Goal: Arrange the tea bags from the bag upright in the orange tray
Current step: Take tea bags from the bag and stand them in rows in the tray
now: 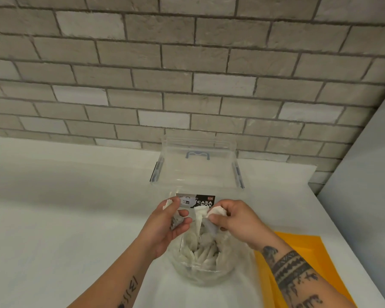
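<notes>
Now, hands on the bag [209, 271]!
Clear, stuffed with white tea bags [200, 252]; left hand [169, 223] and right hand [233, 221] pinch its top.

White counter [53, 207] bears a clear bag [231, 265] of tea bags [206, 252]; clear box [198, 172] behind; orange tray [302, 252] beside.

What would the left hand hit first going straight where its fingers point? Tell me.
Likely the white crumpled strip hanging from the right hand, just across the mouth of the clear plastic bag from the left hand; depth is unclear, so it could pass beside it.
</notes>
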